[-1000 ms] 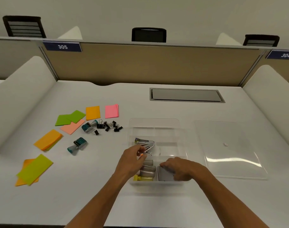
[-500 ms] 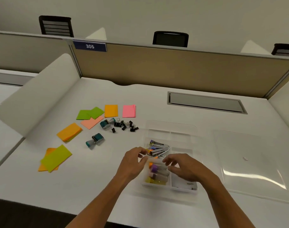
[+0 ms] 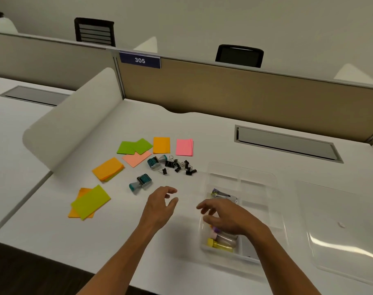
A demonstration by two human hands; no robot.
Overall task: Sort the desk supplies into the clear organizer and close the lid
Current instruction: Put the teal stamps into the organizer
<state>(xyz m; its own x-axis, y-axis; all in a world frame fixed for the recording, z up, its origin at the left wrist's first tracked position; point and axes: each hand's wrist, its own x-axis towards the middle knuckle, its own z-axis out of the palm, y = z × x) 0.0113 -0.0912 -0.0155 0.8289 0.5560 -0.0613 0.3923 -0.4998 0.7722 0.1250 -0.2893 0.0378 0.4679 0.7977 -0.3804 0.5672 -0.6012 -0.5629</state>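
Left hand empty, fingers loosely spread, hovering over the desk just left of the organizer. Right hand empty too, fingers relaxed and apart, above the organizer's near-left compartment. Under it, tubes lying with long axis left-right, caps to the left. Lid flat, right of the organizer. Clips, stamps and notes left of the organizer.

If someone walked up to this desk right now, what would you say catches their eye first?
Probably the bright sticky note pads fanned across the left of the desk, with black binder clips and two teal stamps beside them. Next, the left hand and right hand, both empty, the right hovering over the clear organizer, whose lid lies flat to its right.
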